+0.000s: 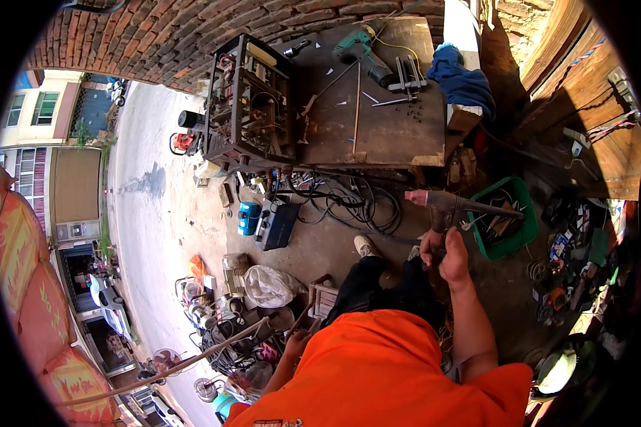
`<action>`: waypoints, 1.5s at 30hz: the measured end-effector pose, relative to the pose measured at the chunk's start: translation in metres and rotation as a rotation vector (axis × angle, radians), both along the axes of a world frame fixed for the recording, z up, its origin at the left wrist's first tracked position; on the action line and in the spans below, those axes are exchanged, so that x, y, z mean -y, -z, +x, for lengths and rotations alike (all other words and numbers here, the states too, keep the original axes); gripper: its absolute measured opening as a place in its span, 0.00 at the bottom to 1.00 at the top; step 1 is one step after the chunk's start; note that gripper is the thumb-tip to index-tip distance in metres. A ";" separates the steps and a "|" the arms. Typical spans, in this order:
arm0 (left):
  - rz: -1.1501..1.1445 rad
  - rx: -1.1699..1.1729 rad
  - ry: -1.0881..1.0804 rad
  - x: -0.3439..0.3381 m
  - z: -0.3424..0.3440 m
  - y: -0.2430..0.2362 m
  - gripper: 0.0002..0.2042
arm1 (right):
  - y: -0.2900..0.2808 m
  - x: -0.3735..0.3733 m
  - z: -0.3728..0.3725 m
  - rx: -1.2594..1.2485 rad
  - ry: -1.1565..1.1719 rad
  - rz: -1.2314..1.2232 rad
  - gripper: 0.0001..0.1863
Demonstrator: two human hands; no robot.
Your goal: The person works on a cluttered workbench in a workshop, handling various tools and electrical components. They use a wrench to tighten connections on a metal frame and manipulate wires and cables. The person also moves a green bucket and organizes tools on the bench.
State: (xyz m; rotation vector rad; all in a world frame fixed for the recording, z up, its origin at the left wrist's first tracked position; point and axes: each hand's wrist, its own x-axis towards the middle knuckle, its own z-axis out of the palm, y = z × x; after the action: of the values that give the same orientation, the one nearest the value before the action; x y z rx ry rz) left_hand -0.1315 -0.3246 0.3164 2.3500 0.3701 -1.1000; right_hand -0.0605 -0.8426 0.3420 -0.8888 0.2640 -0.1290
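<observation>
The right hand (445, 257) is gripping the handle of a hammer (445, 204), its fingers and thumb closing firmly around the shaft. The hammer is standing in front of the body, to the person's right, with its head uppermost; the fist is holding well below the head, presumably leaving both ends free. The reddish blunt end is pointing left, toward the worktop (400, 135) side, while the long tapering end is reaching right, overlapping the view of a green basket (504, 250) on the floor. The basket is holding loose pieces, probably so that they are not scattering.

The left hand (298, 346) is hanging low beside the orange shirt (377, 356), near a wooden stool (324, 299); whether it is closing on anything cannot be told.

On the worktop, an open-framed machine (253, 107) is exposing its inner parts, likely because access is mattering more than cover. A green drill (356, 51) is lying on its side, apparently since its shape is giving no steady upright rest. A blue cloth (464, 80) is sitting bunched at the right edge. Below, black cables (360, 206) are lying in loose loops on the floor, seemingly gathering slack there.
</observation>
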 end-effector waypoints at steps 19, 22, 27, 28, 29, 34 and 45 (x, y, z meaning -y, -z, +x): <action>0.049 0.001 0.012 0.009 0.002 0.009 0.19 | -0.002 0.003 0.000 -0.042 -0.012 -0.055 0.38; 0.045 -0.015 -0.011 0.012 0.004 0.006 0.20 | -0.002 0.003 -0.003 -0.047 -0.015 -0.048 0.38; 0.028 -0.022 -0.065 0.027 0.008 -0.003 0.20 | 0.000 -0.001 -0.005 -0.060 0.020 -0.017 0.38; 0.023 -0.023 -0.061 0.021 0.005 0.002 0.20 | 0.000 0.000 -0.005 -0.053 0.016 -0.019 0.38; 0.017 -0.024 -0.057 0.017 0.004 0.005 0.20 | 0.000 0.000 -0.006 -0.046 0.011 -0.021 0.38; 0.083 0.005 0.048 0.017 0.002 0.008 0.20 | -0.010 -0.004 -0.005 -0.080 0.078 -0.046 0.38; -0.024 0.014 0.018 0.010 -0.002 0.018 0.21 | -0.008 -0.008 -0.012 -0.058 0.086 -0.030 0.36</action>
State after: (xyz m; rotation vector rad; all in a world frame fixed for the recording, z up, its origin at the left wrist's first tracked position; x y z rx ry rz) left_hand -0.1339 -0.3350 0.2981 2.3428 0.3290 -1.0904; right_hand -0.0729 -0.8345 0.3504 -0.9123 0.3550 -0.1875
